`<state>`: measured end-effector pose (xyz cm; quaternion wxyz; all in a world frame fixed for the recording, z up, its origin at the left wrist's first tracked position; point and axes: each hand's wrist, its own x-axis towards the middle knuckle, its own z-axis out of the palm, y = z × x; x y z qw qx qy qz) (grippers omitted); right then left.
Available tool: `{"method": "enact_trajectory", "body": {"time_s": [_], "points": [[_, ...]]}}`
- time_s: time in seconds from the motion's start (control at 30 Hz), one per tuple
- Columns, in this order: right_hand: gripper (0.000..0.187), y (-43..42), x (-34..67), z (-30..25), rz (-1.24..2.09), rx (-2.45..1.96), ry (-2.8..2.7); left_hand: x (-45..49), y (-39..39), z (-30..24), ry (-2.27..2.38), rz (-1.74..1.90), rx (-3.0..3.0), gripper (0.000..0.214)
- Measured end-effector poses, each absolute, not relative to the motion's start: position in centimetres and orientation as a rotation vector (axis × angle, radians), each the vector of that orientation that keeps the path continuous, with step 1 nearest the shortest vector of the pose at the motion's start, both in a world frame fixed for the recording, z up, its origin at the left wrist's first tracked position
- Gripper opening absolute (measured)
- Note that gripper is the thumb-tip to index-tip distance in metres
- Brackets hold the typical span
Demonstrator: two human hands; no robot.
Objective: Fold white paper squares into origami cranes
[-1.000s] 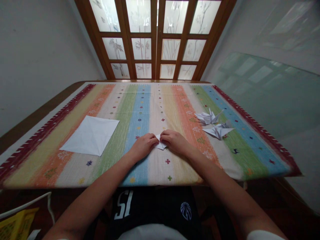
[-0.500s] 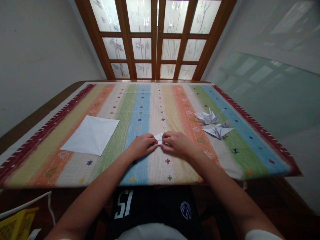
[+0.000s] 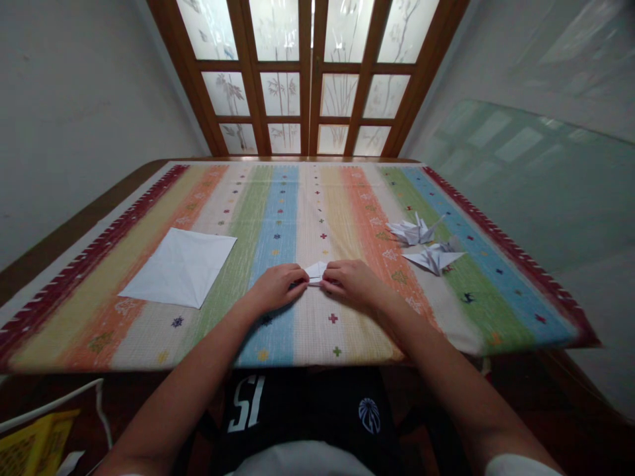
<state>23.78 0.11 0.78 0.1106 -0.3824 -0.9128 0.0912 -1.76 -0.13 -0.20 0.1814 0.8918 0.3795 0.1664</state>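
Between my two hands, at the middle of the table, is a small piece of folded white paper [image 3: 316, 272]. My left hand [image 3: 278, 285] pinches its left edge, fingers curled and closed. On the other side, my right hand [image 3: 351, 281] grips the right edge with thumb and bent fingers. Parts of the paper are hidden under the fingertips. A square sheet of white paper [image 3: 181, 268] with crease lines lies flat to the left. To the right sit folded paper cranes, one farther back [image 3: 411, 231] and another paper crane [image 3: 433, 258] just in front of it.
A striped tablecloth [image 3: 278, 218] covers the table. Wooden doors with glass panes [image 3: 307, 73] stand beyond the far edge. A glass panel [image 3: 540, 172] leans along the right wall. A yellow plastic crate [image 3: 37, 446] and a white cable [image 3: 49, 404] are low at the left.
Both hands have shifted slightly on the folded paper, and a little more of it shows between the fingers. The sheet and the cranes have stayed in place.
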Motion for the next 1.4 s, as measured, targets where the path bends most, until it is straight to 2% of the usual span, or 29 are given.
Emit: {"method": "enact_trajectory", "body": {"time_s": [0.23, 0.47, 0.67, 0.83, 1.03, 1.17, 1.4], "points": [[0.028, 0.6, 23.6, 0.4, 0.244, -1.29, -2.651, -1.6, 0.3, -0.6, 1.184, 0.511, 2.389, 0.011], [0.016, 0.6, 23.5, 0.6, 0.312, -1.301, -2.601, -1.5, 0.3, -0.4, 1.248, 0.565, 2.224, 0.005], [0.017, 0.6, 23.3, 0.8, 0.305, -1.311, -2.612, -1.3, 0.4, -0.6, 1.269, 0.619, 2.195, 0.007], [0.01, 0.5, 23.1, 0.7, 0.305, -1.295, -2.574, -1.4, 0.5, -0.8, 1.321, 0.613, 2.197, 0.009], [0.023, 0.4, 23.3, 0.2, 0.313, -1.235, -2.519, -1.3, 0.7, -1.1, 1.396, 0.514, 2.312, 0.012], [0.014, 0.8, 23.4, -0.5, 0.343, -1.131, -2.527, -0.9, 0.4, -0.9, 1.417, 0.388, 2.554, 0.01], [0.014, 1.7, 23.4, -1.2, 0.368, -0.991, -2.519, -0.5, -0.6, -0.5, 1.198, 0.246, 2.832, 0.02]]}}
